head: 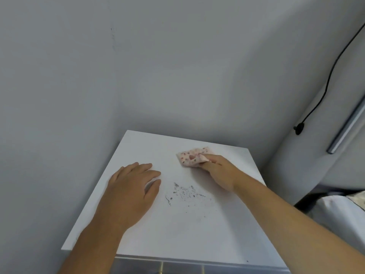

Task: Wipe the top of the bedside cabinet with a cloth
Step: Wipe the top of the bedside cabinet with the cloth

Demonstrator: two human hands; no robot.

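The white top of the bedside cabinet (pixel 150 230) fills the lower middle of the view, set into a corner of grey walls. A patch of dark crumbs and dust (pixel 184 192) lies near its centre. My right hand (pixel 219 171) presses a small pink cloth with red dots (pixel 192 156) onto the top near the far right corner, beyond the dirt. My left hand (pixel 131 191) lies flat on the left part of the top, fingers slightly spread, holding nothing.
Grey walls meet right behind and to the left of the cabinet. A black cable with a plug (pixel 299 129) hangs on the right wall beside a metal bar (pixel 345 127). White bedding (pixel 339 214) lies at the lower right.
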